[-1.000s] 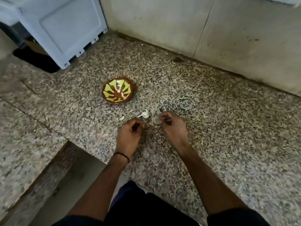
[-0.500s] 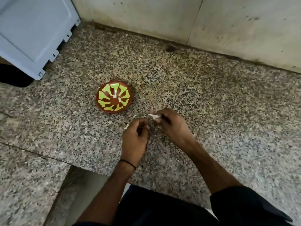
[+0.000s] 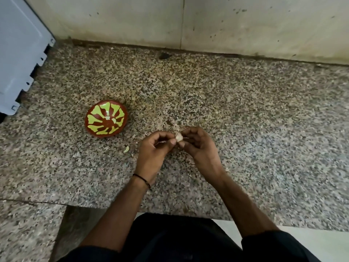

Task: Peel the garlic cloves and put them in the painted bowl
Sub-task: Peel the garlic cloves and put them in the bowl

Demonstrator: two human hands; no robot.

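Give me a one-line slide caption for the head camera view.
Left hand and right hand pinch a garlic clove over the granite counter, painted bowl nearby.

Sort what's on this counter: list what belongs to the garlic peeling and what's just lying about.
In the job:
garlic clove pinched between left hand and right hand
painted bowl with pale pieces inside
small pale bit beside the left hand, clove or skin unclear

Lying about:
pale blue panel at the left
dark spot by the wall
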